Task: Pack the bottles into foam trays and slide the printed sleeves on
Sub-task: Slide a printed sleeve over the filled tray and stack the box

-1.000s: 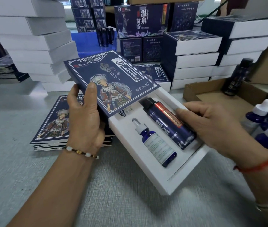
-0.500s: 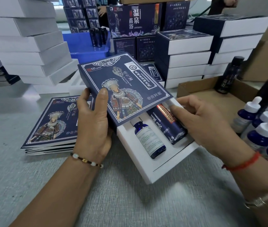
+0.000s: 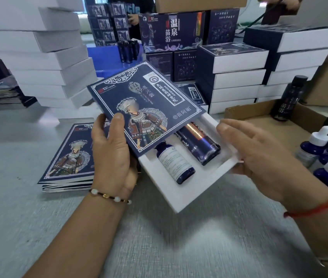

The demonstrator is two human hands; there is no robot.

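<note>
White foam tray (image 3: 197, 189) half inside printed sleeve (image 3: 139, 109), left fingers (image 3: 117, 127) gripping sleeve, right fingers (image 3: 237, 129) straight alongside.

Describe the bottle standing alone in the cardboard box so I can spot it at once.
Look right of the white foam tray that the hands are sleeving, to the shallow brown cardboard box. At its far side stands one tall dark bottle with a black cap, unlike the short blue white-capped dropper bottles at the right edge.
</note>
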